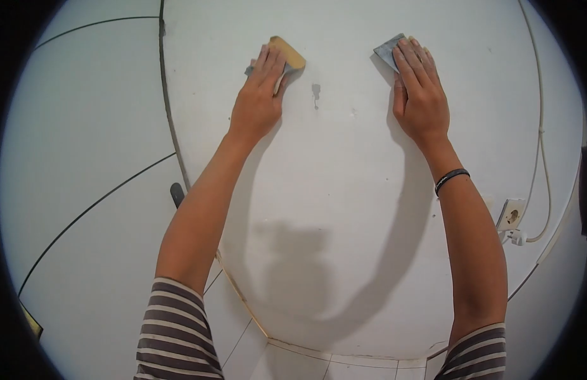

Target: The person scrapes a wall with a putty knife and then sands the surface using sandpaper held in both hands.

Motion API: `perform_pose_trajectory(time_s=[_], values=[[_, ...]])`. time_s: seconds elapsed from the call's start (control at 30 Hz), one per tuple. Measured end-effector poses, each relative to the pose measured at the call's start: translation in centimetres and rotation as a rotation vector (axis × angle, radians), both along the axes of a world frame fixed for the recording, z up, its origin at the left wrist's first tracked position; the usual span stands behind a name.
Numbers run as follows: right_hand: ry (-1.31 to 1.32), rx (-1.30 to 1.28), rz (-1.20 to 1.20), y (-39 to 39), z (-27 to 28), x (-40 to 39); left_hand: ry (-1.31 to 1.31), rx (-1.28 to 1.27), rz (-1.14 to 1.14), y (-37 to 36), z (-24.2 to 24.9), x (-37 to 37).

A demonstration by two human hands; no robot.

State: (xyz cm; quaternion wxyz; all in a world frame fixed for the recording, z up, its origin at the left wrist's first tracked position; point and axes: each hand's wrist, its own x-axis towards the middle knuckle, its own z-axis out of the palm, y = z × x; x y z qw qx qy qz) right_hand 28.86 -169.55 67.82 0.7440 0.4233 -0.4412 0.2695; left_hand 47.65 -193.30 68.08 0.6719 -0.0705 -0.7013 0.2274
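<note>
My left hand (256, 107) presses a folded piece of sandpaper (289, 53) against the white wall (357, 177). This piece shows a tan backing and a grey face, with one edge curling up past the fingers. Farther right, at about the same height, my right hand (426, 104) lies over a grey piece of sandpaper (386, 52), whose corner sticks out left of the fingertips. Between the hands is a small grey mark (316, 91) on the wall. My palms hide part of both sheets.
A power socket (512, 214) with a white plug (517, 238) is beside my right forearm, and a pale cable (541, 88) runs up the wall. Panels with dark seams and a dark handle (177, 194) stand at left. Tiled floor (299, 364) shows below.
</note>
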Motion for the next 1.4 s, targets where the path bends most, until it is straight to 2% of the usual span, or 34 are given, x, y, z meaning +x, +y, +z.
perform_pose_trajectory(time_s=[0.03, 0.1, 0.17, 0.2, 0.27, 0.33, 0.37, 0.4, 0.47, 0.5, 0.53, 0.57, 0.6, 0.67, 0.73, 0.8, 0.9, 0.93, 0.97, 1.0, 1.07, 1.2, 1.3, 1.37, 1.4], values=[[0.007, 0.003, 0.0, 0.0, 0.0, 0.0, 0.062, 0.01, -0.018, 0.2, -0.6, -1.1], [0.011, -0.002, 0.01, 0.1, 0.0, 0.0, -0.143, -0.121, 0.002, 1.4, -5.0, -2.1], [-0.004, -0.011, 0.004, 0.1, -0.3, 0.0, -0.534, -0.271, -0.094, 4.1, -10.9, -2.8], [0.001, -0.014, -0.002, 0.1, -0.1, 0.0, -0.527, -0.395, -0.071, 4.9, -11.5, -2.3], [0.008, -0.006, 0.001, 0.0, 0.1, 0.1, -0.458, -0.368, -0.097, 2.4, -8.1, -2.5], [0.01, -0.003, -0.005, 0.1, 0.3, -0.1, -0.149, -0.164, 0.012, 0.4, -2.2, -1.6], [0.009, -0.002, -0.003, 0.0, 0.3, 0.1, -0.028, 0.01, -0.028, 0.1, 0.3, -1.1], [0.008, -0.004, 0.003, 0.0, 0.1, 0.0, 0.014, 0.033, 0.011, 0.2, 1.6, -0.8], [0.006, -0.001, -0.003, 0.3, 0.0, 0.0, -0.037, 0.068, -0.098, 1.4, -0.8, -2.2], [0.0, -0.005, 0.001, 0.2, 0.0, 0.1, -0.115, -0.12, -0.048, 1.7, -3.6, -3.2], [-0.001, -0.009, 0.009, 0.1, -0.1, 0.0, -0.247, -0.168, -0.042, 3.0, -7.1, -4.0], [0.003, -0.012, 0.017, 0.1, -0.1, -0.1, -0.376, -0.199, -0.141, 5.2, -9.7, -3.5], [0.015, -0.01, 0.02, 0.1, 0.1, -0.2, -0.481, -0.307, -0.051, 5.8, -11.1, -3.0], [0.007, 0.003, 0.024, 0.2, 0.2, 0.0, -0.524, -0.354, -0.129, 2.0, -9.2, -2.7], [0.01, 0.008, 0.019, 0.3, 0.2, 0.1, -0.229, -0.253, 0.031, 0.2, -4.3, -1.2], [0.011, 0.001, 0.017, 0.1, 0.1, 0.1, 0.017, -0.016, 0.063, -0.6, -0.8, 0.1], [0.005, 0.014, 0.002, 0.3, 0.1, 0.2, -0.12, -0.046, -0.029, 0.8, -4.9, -1.7], [-0.001, 0.013, 0.0, 0.2, -0.1, 0.3, -0.293, -0.165, -0.086, 1.8, -8.0, -2.3], [-0.004, 0.01, -0.002, 0.3, -0.1, 0.3, -0.531, -0.171, -0.163, 3.8, -10.7, -2.7], [0.0, 0.006, -0.007, 0.2, 0.1, 0.3, -0.583, -0.338, -0.111, 5.2, -11.9, -2.4], [0.01, 0.015, 0.016, 0.0, 0.4, 0.2, -0.554, -0.323, -0.148, 4.1, -9.2, -1.7], [-0.006, 0.013, 0.009, 0.3, 0.2, 0.4, 0.001, 0.001, 0.023, -0.5, -0.8, -0.9], [-0.018, 0.016, 0.023, 0.3, -0.1, 0.3, 0.075, 0.051, 0.027, 0.7, -1.9, -1.9], [-0.016, 0.003, 0.019, 0.3, 0.0, 0.3, -0.127, -0.095, -0.006, 2.7, -6.8, -3.5], [-0.024, -0.001, 0.017, 0.2, 0.0, 0.3, -0.232, -0.188, -0.096, 3.8, -9.2, -4.2]])
